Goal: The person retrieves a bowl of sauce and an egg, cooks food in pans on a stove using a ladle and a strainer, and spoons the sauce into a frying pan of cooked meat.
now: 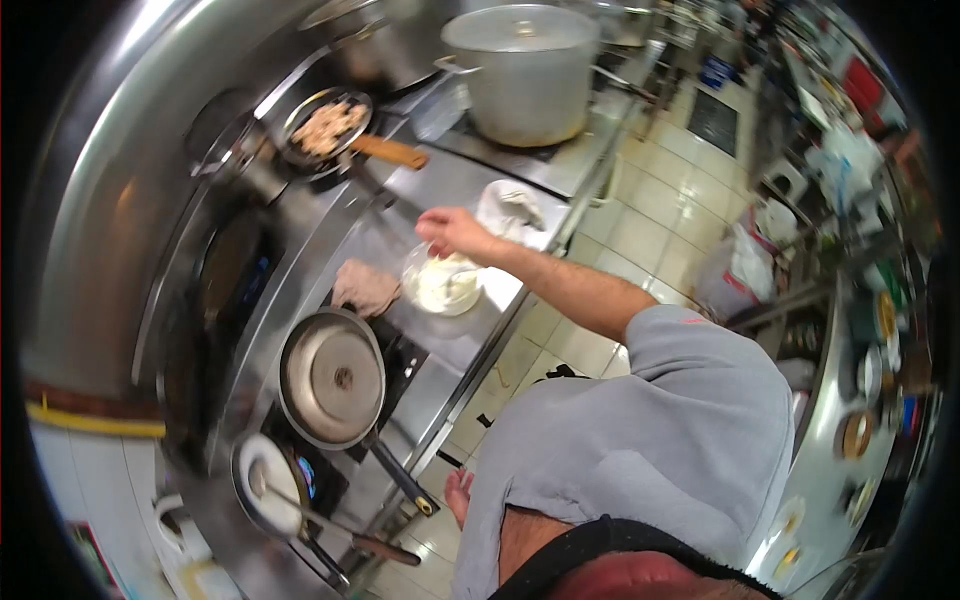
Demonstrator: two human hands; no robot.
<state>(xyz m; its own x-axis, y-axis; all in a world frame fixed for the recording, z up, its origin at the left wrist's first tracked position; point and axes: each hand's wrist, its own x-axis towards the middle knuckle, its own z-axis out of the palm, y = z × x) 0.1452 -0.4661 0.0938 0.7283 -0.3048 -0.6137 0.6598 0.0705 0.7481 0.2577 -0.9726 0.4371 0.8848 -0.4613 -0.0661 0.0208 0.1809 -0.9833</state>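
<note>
My right hand (455,233) hangs just over a clear bowl (466,306) holding a creamy white food (440,284). Its fingers are bent down and drawn together; whatever they hold, if anything, is hidden. My left hand (459,496) is low by the stove's front edge, fingers loosely apart with nothing seen in them. It is nearest to the handle of a large grey frying pan (343,377) on the stove. A smaller pan (270,487) with white contents sits over a blue flame, a long-handled spoon (330,520) lying across it.
A pinkish cloth (366,287) and a white cloth (510,208) flank the bowl. Behind are a strainer (330,125) of light brown pieces, a wooden handle (390,151) and a big lidded pot (525,80). A cluttered counter (815,440) runs behind me across the tiled floor (640,235).
</note>
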